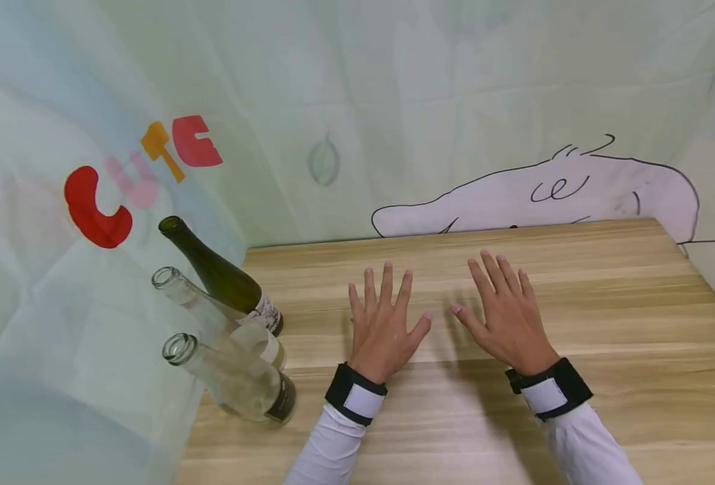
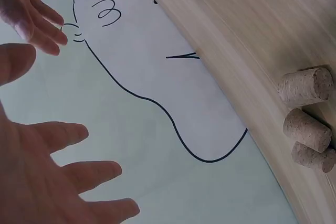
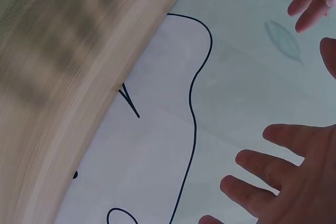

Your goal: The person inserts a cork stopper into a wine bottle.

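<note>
My left hand [image 1: 381, 335] is held over the wooden table with its fingers spread and nothing in its grasp. To its right, my right hand [image 1: 511, 325] is also raised, palm down, fingers straight and holding nothing. Three corks [image 2: 305, 86] lie close together on the tabletop in the left wrist view; the left hand hides them in the head view. Left of the hands stand a dark green wine bottle [image 1: 224, 273] and two clear glass bottles, the nearer clear bottle [image 1: 242, 377] with a dark label and the farther clear bottle [image 1: 190, 296] partly behind it.
The wood-grain table [image 1: 648, 323] reaches back to a pale curtain [image 1: 393, 101] with a cartoon animal drawing [image 1: 612, 188] on it. Another side of the curtain with coloured letters [image 1: 196, 141] borders the table on the left, next to the bottles.
</note>
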### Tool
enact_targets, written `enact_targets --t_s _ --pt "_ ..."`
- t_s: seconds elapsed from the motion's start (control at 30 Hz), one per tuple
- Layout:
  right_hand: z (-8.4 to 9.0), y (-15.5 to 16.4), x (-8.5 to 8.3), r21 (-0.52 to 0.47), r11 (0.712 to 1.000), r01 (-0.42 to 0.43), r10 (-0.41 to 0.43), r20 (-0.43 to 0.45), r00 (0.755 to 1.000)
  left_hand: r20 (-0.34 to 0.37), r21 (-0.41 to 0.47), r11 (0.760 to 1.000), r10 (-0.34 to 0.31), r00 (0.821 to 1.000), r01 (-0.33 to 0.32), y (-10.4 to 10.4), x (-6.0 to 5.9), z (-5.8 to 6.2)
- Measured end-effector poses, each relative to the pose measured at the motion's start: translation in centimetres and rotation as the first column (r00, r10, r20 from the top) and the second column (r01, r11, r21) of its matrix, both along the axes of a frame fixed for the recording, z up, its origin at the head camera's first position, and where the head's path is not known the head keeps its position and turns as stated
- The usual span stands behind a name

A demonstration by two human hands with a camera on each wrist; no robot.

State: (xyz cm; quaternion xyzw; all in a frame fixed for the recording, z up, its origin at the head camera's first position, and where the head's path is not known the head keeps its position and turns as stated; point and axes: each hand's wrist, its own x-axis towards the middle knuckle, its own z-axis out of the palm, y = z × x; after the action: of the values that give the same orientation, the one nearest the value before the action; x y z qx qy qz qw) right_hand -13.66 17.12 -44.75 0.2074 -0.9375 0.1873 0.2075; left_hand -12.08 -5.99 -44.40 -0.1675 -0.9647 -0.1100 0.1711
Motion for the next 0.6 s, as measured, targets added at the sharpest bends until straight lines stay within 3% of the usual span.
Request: enact_targets --t_s 0.13,0.23,0.33,0.4,0.43,0.5,0.53,0.6 --pt "0.0 -0.1 0.2 -0.089 0.996 -0.005 -0.001 -0.067 0.998 -0.003 0.090 0.995 -0.045 0.999 0.046 -0.3 0.3 0.2" --pt "0.1 -0.3 0.5 -0.150 0.988 -0.023 0.004 -0.125 0.992 -0.078 0.233 0.964 -0.115 0.990 0.130 -0.9 0.9 0.8" --pt "0.1 -0.6 0.7 -0.157 0.986 -0.055 0.034 -0.134 0.990 -0.211 0.395 0.889 -0.158 0.965 0.232 -1.9 2.1 2.0" --pt "0.1 -0.8 0.8 -0.157 0.985 -0.070 0.050 -0.126 0.991 -0.337 0.480 0.824 -0.144 0.931 0.301 -2.8 3.3 3.2" --pt "0.1 -0.9 0.9 -0.159 0.984 -0.076 0.057 -0.123 0.991 -0.407 0.510 0.792 -0.121 0.905 0.335 -3.3 4.0 3.9" --pt "-0.1 -1.0 0.9 -0.163 0.983 -0.086 0.066 -0.125 0.990 -0.550 0.558 0.722 -0.045 0.834 0.408 -4.5 5.6 5.7" --pt "-0.1 -1.0 0.9 -0.167 0.982 -0.089 0.069 -0.127 0.990 -0.622 0.578 0.684 0.015 0.783 0.446 -5.0 6.4 6.6" --pt "-0.2 -1.1 0.9 -0.169 0.981 -0.097 0.075 -0.134 0.988 -0.733 0.614 0.592 0.181 0.656 0.522 -5.9 8.1 8.5"
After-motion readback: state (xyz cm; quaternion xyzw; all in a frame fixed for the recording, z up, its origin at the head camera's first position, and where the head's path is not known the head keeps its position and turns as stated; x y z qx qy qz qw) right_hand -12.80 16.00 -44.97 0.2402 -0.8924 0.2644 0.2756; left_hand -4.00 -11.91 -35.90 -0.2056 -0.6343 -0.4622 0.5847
